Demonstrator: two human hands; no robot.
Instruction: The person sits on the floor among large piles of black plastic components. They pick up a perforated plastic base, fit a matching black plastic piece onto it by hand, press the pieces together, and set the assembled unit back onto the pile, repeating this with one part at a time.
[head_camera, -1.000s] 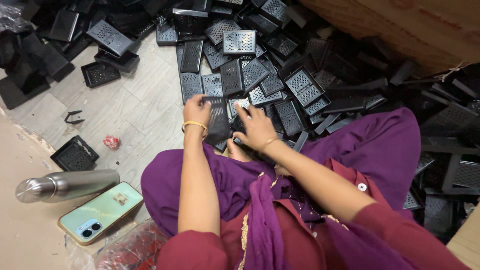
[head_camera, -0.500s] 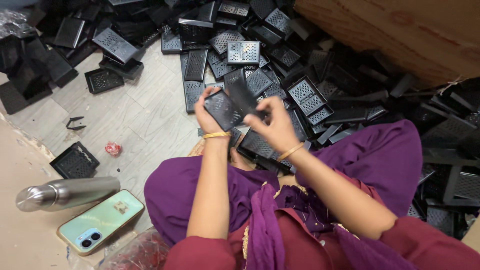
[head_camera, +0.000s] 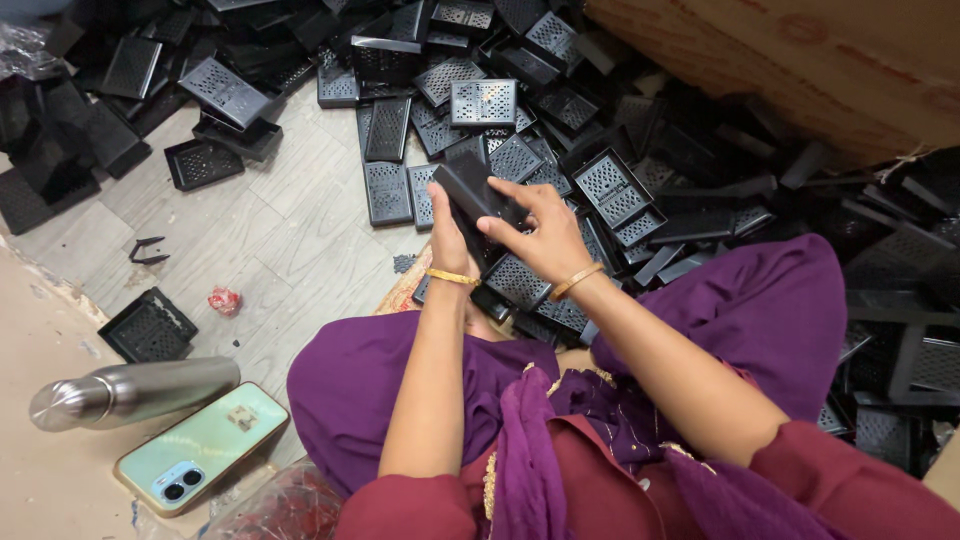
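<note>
Both my hands hold one black plastic perforated part (head_camera: 472, 192) up in front of me. My left hand (head_camera: 447, 237) grips its near left edge. My right hand (head_camera: 540, 232) closes on its right side, fingers over the top face. Each wrist wears a gold bangle. Below the hands lies a big heap of the same black perforated parts (head_camera: 520, 120), spread over the tiled floor and against my purple-clad knees (head_camera: 770, 300).
A steel bottle (head_camera: 135, 390) and a pale green phone (head_camera: 200, 447) lie at my lower left. One black part (head_camera: 148, 326) sits apart near them, with a small red scrap (head_camera: 224, 300) beside. A cardboard box (head_camera: 800, 60) fills the upper right.
My hands lifted a black part out of the heap near my knees and raised it; they now hold it together, turned more on edge.
</note>
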